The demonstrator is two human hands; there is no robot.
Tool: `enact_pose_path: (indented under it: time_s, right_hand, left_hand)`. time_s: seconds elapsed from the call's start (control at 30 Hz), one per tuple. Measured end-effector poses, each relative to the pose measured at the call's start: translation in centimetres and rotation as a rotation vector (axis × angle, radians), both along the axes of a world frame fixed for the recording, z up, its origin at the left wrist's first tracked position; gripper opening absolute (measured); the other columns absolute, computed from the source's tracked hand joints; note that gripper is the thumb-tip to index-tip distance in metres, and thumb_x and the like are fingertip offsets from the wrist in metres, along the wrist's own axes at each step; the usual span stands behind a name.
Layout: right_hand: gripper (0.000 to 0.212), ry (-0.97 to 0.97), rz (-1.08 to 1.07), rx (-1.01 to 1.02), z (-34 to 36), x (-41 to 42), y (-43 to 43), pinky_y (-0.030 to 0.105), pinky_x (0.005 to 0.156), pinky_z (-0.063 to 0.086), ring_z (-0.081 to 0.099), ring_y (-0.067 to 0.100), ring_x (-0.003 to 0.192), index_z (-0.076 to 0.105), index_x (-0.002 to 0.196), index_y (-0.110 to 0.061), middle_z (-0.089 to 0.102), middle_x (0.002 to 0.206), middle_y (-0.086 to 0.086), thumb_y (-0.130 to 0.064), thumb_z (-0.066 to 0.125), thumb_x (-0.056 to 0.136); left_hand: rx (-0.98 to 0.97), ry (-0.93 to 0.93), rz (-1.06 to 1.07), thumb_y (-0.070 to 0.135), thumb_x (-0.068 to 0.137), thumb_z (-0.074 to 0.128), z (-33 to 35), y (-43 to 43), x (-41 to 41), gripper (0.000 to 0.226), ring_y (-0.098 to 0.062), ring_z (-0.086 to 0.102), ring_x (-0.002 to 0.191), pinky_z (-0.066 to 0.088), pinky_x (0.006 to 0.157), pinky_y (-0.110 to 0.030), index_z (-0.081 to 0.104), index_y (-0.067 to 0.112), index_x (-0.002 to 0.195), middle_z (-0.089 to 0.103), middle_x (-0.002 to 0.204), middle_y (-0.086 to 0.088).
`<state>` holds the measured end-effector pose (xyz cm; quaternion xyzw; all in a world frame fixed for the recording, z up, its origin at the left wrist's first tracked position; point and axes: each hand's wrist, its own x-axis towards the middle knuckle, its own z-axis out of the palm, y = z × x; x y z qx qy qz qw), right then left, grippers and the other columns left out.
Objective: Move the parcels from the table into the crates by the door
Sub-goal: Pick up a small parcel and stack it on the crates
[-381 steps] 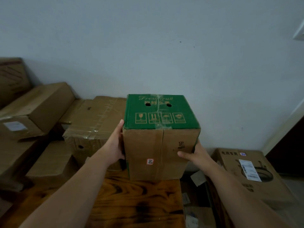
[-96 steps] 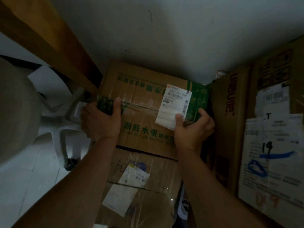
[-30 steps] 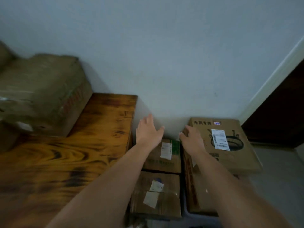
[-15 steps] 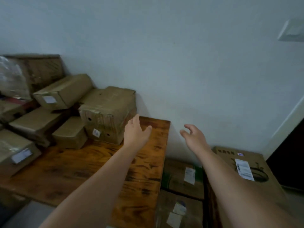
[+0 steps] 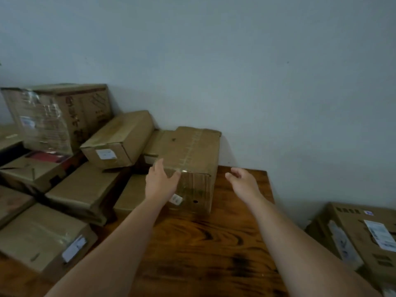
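Observation:
A brown taped cardboard parcel (image 5: pixel 188 159) stands on the wooden table (image 5: pixel 210 243) against the wall. My left hand (image 5: pixel 160 183) is open in front of its near left corner, close to or just touching it. My right hand (image 5: pixel 242 181) is open with loosely bent fingers, in the air a little to the right of the parcel and apart from it. Neither hand holds anything. Several more cardboard parcels are stacked to the left, among them a long one with a white label (image 5: pixel 120 140) and a tall taped one (image 5: pixel 57 116).
A low parcel with a white label (image 5: pixel 42 241) lies at the table's near left. Past the table's right edge, lower down, stands a printed carton with a shipping label (image 5: pixel 362 232). The pale wall (image 5: pixel 235 61) runs right behind the parcels.
My view has turned left from the floor boxes to the table. Both empty hands have moved forward toward the brown parcel, the left one reaching its near corner.

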<state>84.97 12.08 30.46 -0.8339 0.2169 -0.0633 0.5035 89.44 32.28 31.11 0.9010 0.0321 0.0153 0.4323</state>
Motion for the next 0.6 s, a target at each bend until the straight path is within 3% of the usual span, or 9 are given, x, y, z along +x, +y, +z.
enact_pose_path:
  time_s: [0.4, 0.6]
  right_hand:
    - [0.05, 0.127, -0.096, 0.021, -1.0, 7.7, 3.5, 0.035, 0.101, 0.038, 0.041, 0.024, 0.132, 0.039, 0.144, -0.016, 0.042, 0.147, 0.004, -0.034, 0.05, 0.098]
    - [0.061, 0.18, -0.108, 0.153, -1.4, 11.9, 2.9, 0.04, 0.106, 0.034, 0.035, 0.028, 0.137, 0.029, 0.148, -0.016, 0.033, 0.152, 0.005, -0.042, 0.05, 0.097]
  left_hand:
    - [-0.196, 0.144, -0.006, 0.042, 0.095, 0.052, -1.6, 3.7, 10.4, 0.074, -0.032, 0.033, 0.137, 0.033, 0.108, -0.042, 0.017, 0.012, 0.152, 0.029, 0.153, -0.012]
    - [-0.234, 0.273, -0.019, 0.045, 0.095, 0.051, -2.3, 2.8, 13.6, 0.07, -0.03, 0.039, 0.134, 0.036, 0.105, -0.04, 0.024, 0.012, 0.15, 0.037, 0.149, -0.009]
